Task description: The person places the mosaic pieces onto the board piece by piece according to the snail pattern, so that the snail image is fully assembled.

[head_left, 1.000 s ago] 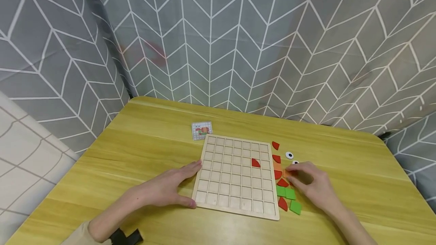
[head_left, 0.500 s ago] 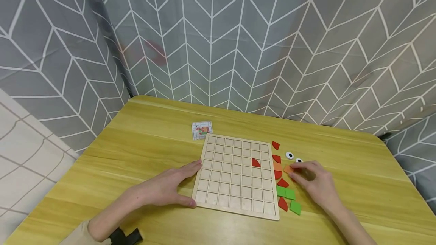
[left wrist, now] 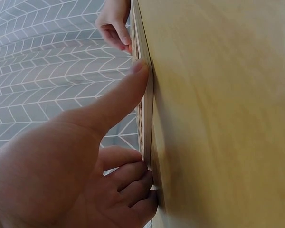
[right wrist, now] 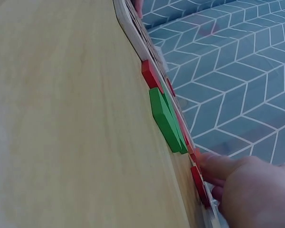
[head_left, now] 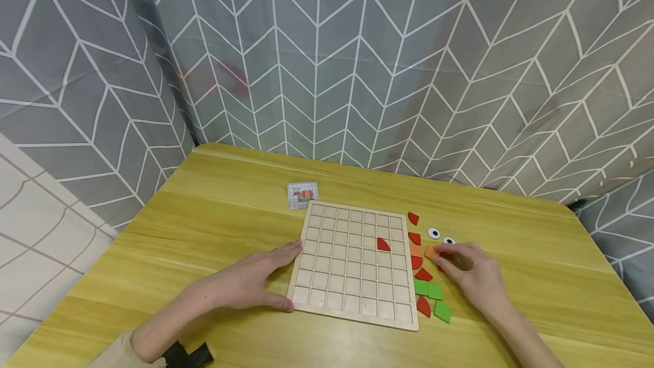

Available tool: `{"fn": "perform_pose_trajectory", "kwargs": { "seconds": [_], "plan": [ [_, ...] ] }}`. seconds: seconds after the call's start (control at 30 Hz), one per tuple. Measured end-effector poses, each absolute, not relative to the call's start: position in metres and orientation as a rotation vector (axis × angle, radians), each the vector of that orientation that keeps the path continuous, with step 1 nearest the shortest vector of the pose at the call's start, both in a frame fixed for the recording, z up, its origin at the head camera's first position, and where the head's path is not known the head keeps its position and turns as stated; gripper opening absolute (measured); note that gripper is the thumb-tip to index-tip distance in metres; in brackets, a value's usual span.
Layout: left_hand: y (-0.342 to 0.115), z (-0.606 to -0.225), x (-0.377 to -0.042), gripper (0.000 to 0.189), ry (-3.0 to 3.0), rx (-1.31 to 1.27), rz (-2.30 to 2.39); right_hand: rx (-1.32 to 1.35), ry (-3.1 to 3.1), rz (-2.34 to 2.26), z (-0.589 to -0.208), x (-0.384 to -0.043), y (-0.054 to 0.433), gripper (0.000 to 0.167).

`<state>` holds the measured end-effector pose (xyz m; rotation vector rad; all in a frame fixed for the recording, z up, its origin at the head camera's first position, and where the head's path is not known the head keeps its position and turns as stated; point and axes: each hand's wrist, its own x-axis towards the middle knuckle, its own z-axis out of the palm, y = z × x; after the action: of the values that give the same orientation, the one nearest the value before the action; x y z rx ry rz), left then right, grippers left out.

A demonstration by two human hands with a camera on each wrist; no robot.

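Right of the square, pale-wood grid board (head_left: 352,270), the right hand (head_left: 477,280) is pinching a flat orange tile (head_left: 430,253); the left hand (head_left: 250,283), loosely spread, is bracing the board. Light pressure should be keeping the tile level.

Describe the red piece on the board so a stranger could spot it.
On the wooden table, find the pale gridded board. In its third row from the far edge, second column from the right, sits a red quarter-round piece. It alone lies on the grid; the other red pieces lie right of the board.
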<state>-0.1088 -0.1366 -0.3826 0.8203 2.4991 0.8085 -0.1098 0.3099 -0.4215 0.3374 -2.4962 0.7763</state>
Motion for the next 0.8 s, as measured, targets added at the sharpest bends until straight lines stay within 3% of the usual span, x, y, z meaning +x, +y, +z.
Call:
{"fn": "perform_pose_trajectory", "kwargs": {
  "seconds": [0.47,0.8],
  "plan": [
    [-0.137,-0.384,-0.11,0.107,2.484,0.835,0.823,0.233,-2.616,0.938,-0.405,-0.108,0.284,0.025],
    [-0.137,-0.384,-0.109,0.107,2.479,0.829,0.831,0.433,-2.546,0.999,-0.407,-0.121,0.254,0.027]
  ]
}}
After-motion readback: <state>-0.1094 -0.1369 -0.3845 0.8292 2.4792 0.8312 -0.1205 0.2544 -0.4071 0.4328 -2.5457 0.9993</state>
